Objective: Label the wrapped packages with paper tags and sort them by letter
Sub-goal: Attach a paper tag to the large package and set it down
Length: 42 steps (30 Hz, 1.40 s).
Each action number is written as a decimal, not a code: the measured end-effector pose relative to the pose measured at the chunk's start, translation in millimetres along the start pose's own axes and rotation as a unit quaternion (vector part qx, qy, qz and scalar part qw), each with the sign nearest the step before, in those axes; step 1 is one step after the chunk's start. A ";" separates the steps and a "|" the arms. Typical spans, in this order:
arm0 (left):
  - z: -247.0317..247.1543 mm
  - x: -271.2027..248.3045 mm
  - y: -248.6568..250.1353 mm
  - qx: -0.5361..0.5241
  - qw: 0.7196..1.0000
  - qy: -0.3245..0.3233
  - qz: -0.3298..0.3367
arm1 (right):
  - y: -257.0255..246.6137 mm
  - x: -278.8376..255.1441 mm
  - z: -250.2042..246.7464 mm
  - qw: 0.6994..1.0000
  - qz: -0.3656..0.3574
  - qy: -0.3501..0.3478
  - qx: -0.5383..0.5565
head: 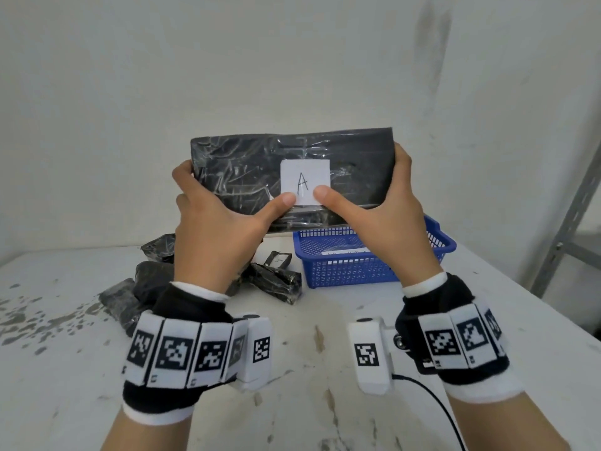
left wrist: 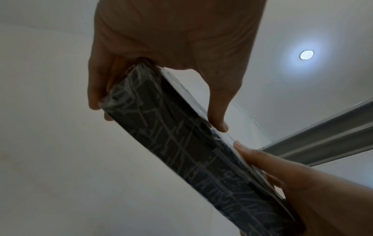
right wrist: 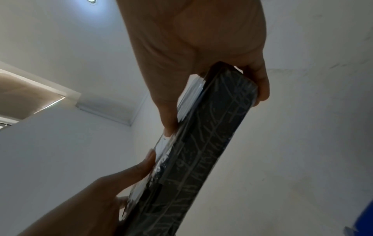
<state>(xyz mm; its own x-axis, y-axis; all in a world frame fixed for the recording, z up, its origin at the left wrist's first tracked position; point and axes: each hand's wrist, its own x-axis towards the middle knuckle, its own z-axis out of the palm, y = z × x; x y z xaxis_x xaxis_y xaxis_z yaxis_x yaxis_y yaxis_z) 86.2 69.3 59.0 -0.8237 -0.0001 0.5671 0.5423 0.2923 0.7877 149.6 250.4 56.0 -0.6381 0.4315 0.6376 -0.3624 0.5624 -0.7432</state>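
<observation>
A flat black package (head: 240, 170) wrapped in clear film is held upright above the table, its face toward me. A white paper tag (head: 305, 181) marked "A" sits on that face. My left hand (head: 214, 219) grips the package's left end, fingers behind, thumb pressing the tag's lower left corner. My right hand (head: 383, 219) grips the right end, thumb on the tag's lower right corner. The left wrist view shows the package's bottom edge (left wrist: 181, 143) from below; the right wrist view shows this edge (right wrist: 203, 151) too.
Several more black wrapped packages (head: 276, 278) lie on the white table (head: 325, 402) behind my left wrist. A blue plastic basket (head: 351, 271) with a paper inside stands at the back right. A grey metal shelf post (head: 566, 229) rises at the far right.
</observation>
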 end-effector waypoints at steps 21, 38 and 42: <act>-14.1 8.3 -13.9 -0.027 1.000 0.005 0.015 | -4.6 9.8 -4.4 0.997 0.046 -0.026 0.049; -21.6 16.6 -12.0 -0.169 0.985 0.013 -0.038 | -5.5 16.7 -6.4 0.991 0.072 -0.036 0.105; -21.8 15.2 -11.1 -0.194 0.980 -0.004 -0.045 | -8.3 15.6 -3.8 0.992 0.065 -0.028 0.101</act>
<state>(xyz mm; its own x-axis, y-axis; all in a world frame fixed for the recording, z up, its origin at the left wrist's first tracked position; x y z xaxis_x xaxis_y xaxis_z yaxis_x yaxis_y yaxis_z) 71.2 45.2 64.1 -0.8718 -0.0019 0.4899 0.4879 -0.0942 0.8678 145.3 255.1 72.8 -0.7230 0.4491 0.5249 -0.3988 0.3492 -0.8480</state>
